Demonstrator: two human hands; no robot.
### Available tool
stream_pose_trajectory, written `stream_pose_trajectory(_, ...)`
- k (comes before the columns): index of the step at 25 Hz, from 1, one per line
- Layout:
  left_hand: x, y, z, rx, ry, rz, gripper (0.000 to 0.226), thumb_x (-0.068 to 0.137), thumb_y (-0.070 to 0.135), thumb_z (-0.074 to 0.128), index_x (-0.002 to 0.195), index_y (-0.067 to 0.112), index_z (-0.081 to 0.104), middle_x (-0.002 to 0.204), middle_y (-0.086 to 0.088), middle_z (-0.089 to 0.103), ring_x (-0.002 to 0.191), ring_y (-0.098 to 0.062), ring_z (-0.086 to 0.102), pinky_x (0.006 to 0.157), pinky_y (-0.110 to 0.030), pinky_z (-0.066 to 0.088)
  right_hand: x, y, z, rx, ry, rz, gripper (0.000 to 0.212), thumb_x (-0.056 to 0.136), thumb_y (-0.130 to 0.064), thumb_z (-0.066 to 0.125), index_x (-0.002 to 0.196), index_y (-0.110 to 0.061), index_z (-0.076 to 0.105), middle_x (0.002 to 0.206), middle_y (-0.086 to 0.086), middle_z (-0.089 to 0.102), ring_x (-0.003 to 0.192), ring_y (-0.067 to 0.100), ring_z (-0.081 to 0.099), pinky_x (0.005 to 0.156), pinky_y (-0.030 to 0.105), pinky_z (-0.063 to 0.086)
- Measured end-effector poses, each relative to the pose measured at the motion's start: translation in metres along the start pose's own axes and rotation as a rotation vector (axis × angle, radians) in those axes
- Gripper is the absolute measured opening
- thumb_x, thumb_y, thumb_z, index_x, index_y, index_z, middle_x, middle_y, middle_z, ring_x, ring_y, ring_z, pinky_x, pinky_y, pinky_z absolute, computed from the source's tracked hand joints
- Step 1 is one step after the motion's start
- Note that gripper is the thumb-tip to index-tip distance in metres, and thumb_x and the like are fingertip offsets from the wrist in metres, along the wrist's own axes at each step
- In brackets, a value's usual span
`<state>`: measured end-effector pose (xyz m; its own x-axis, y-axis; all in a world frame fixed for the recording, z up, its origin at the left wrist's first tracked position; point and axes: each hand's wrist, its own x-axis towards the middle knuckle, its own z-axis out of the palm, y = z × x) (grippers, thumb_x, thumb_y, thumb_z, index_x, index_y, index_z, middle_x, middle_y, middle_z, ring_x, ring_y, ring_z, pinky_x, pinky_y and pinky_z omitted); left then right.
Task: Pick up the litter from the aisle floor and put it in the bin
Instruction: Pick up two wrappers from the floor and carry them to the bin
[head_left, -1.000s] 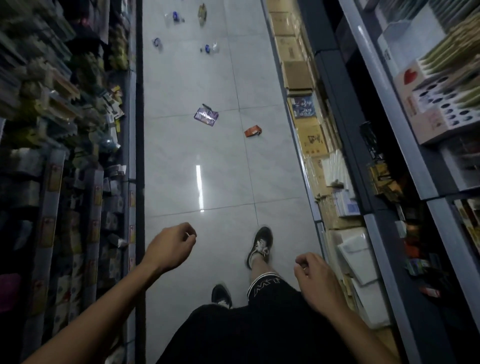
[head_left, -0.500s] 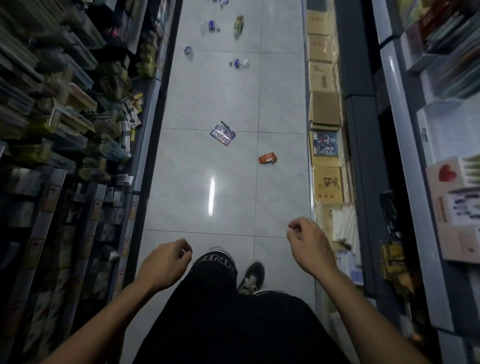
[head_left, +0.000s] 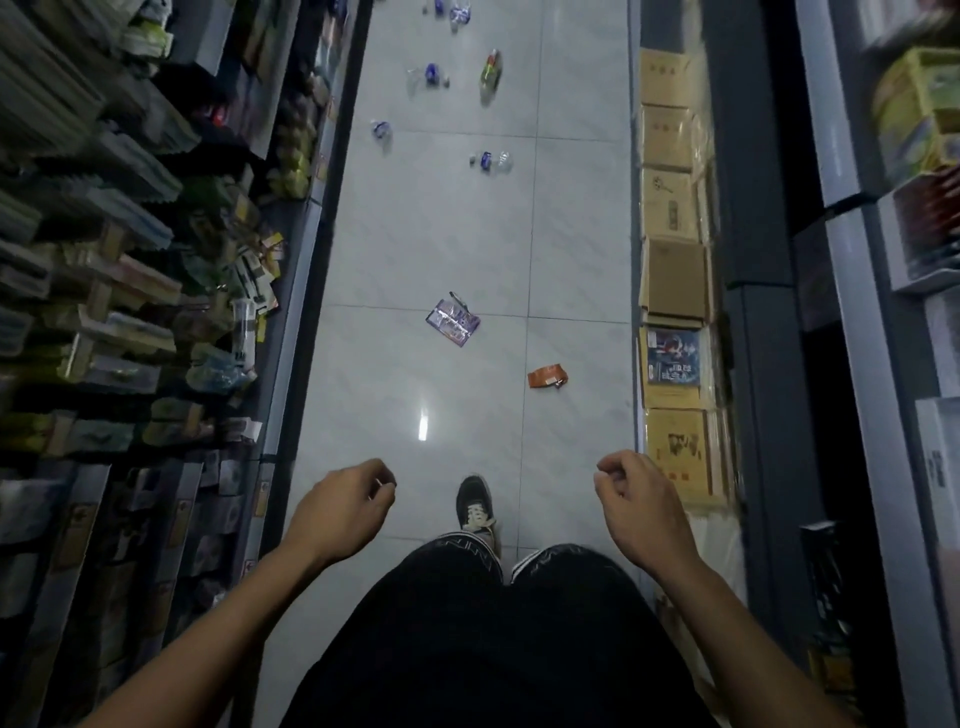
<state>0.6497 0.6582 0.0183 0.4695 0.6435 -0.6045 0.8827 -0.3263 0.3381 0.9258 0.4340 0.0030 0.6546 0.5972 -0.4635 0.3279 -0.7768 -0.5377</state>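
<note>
Left hand (head_left: 340, 506) loosely curled, empty. Flat purple foil wrapper (head_left: 452, 322) lies mid-aisle on the pale tiled floor (head_left: 415, 234) — probably light and crinkly, so pinch an edge. Crumpled orange packet (head_left: 546, 376) sits nearer the right shelving. Right hand (head_left: 636, 499) likewise empty — no bin visible.

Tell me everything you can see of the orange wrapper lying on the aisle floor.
The orange wrapper is a small, flat, roughly rectangular packet, apparently foil or plastic, with a pale band along its lower edge and a small dark bit at its lower right corner. It looks crumpled and empty. It lies flat on the pale tiled floor, just right of a grout line, nearer the right-hand shelving. It is the litter closest to the person, beyond the shoe. Nothing touches it but the floor.
</note>
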Motion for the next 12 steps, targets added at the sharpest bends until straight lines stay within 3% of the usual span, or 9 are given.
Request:
stream_pose_trajectory(7, 0.134, 0.089, -0.087, 0.048, 0.008, 0.139, 0.022, 0.101, 0.034, 0.052, 0.112, 0.025, 0.069, 0.104, 0.002, 0.073, 0.086, -0.016, 0.066, 0.074, -0.033, 0.054, 0.058, -0.008, -0.035, 0.050, 0.030, 0.126, 0.004, 0.098, -0.026, 0.059, 0.099, -0.030, 0.061, 0.099, -0.014, 0.059, 0.090, 0.005, 0.059, 0.078, 0.033, 0.054)
stream_pose_trajectory(12, 0.202, 0.141, -0.106, 0.087, -0.009, 0.142, 0.025, 0.103, 0.033, 0.051, 0.116, 0.022, 0.069, 0.111, -0.001, 0.074, 0.089, -0.016, 0.067, 0.075, -0.032, 0.054, 0.137, -0.008, -0.070, 0.059, -0.004, 0.154, 0.007, 0.098, -0.027, 0.059, 0.103, -0.030, 0.061, 0.103, -0.012, 0.059, 0.092, 0.004, 0.057, 0.081, 0.034, 0.053)
